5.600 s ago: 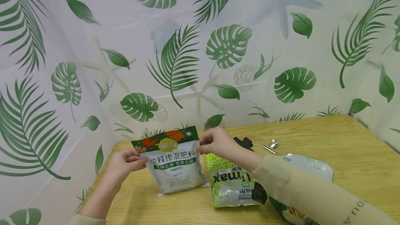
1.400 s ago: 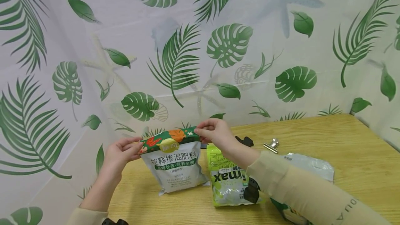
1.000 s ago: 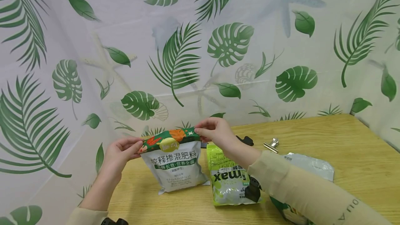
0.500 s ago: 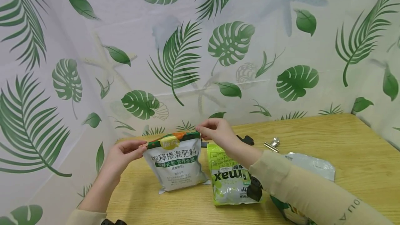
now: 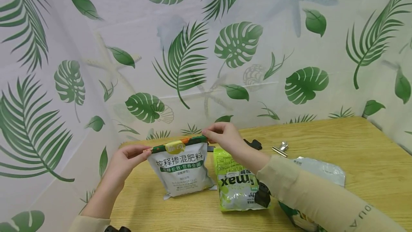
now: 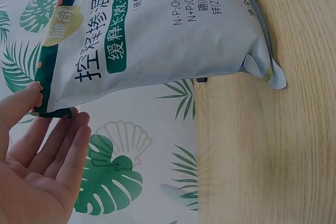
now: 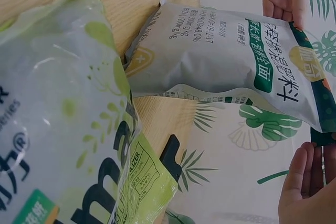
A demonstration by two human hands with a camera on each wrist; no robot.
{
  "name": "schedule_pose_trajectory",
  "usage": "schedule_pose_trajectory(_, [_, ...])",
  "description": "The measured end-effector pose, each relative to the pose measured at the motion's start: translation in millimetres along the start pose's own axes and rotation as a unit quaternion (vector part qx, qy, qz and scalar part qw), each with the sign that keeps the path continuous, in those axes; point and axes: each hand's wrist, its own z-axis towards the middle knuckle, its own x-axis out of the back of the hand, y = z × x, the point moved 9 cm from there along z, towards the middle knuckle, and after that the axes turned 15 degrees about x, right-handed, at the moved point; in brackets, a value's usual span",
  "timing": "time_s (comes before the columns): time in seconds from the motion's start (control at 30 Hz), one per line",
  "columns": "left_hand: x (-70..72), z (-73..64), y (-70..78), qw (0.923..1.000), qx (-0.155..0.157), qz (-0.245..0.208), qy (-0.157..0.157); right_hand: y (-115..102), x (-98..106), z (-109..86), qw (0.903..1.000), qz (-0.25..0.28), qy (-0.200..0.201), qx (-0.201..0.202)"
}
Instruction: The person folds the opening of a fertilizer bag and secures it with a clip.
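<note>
A white fertilizer bag (image 5: 183,171) stands upright on the table, its patterned green top folded down into a narrow strip. My left hand (image 5: 128,156) pinches the left end of that strip between thumb and fingers. At the opposite end, my right hand (image 5: 223,135) pinches the fold's right corner. The left wrist view shows the left thumb in front of the folded edge and the fingers (image 6: 52,156) behind it. In the right wrist view, the right hand (image 7: 310,182) is partly cut off by the frame edge.
A lime-green and white bag (image 5: 236,189) lies right of the fertilizer bag, under my right forearm. Farther right are a metal bulldog clip (image 5: 281,149), a silvery bag (image 5: 325,173) and a dark green bag (image 5: 297,217), partly hidden. A black object (image 5: 254,144) lies behind the right forearm.
The bag's green top, standing tall at first, has been folded down to a narrow strip. Both hands have kept hold of its ends. In the last half second almost nothing has moved.
</note>
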Motion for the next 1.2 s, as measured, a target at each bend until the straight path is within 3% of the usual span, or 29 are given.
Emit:
schedule_pose_trajectory(0.43, [-2.5, 2.7, 0.5, 0.9988, -0.008, -0.047, -0.005, 3.7, -8.9, -0.7, 0.9983, -0.009, -0.049, 0.032])
schedule_pose_trajectory(0.87, [-0.7, 3.9, 1.5, 0.9978, -0.02, -0.062, 0.014, 3.6, -8.8, 1.0, 0.9986, -0.019, -0.041, 0.029])
schedule_pose_trajectory(1.2, [-1.1, 3.8, 2.1, 0.9981, -0.025, -0.053, 0.021, -3.0, -9.0, 0.1, 0.997, -0.029, -0.042, 0.058])
